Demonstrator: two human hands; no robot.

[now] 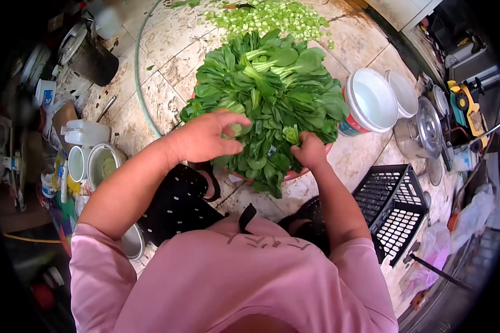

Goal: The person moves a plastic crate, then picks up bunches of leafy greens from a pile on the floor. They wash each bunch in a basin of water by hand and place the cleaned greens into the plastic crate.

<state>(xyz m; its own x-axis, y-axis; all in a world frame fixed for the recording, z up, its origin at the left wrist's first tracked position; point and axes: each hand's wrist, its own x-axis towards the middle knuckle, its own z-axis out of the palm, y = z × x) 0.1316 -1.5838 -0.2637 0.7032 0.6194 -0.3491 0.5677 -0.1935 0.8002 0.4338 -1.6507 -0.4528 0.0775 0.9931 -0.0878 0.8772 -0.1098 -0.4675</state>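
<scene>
A large heap of leafy bok choy (272,72) fills a pink-red basin (297,174), whose rim shows only in small parts. At the heap's left front is my left hand (212,134), its thumb and fingers apart, with a pale stalk just behind the fingers. My right hand (310,151) is closed at the heap's right front on a bok choy head (290,134) with its pale green cut end facing up. The fingertips of that hand are partly hidden by leaves.
Cut stalk ends (272,19) lie scattered on the dirty tiles beyond the basin. White buckets (372,100) stand to the right, near a black plastic crate (394,202). A green hose (137,72) runs along the left, past a white jug (86,133) and several tubs.
</scene>
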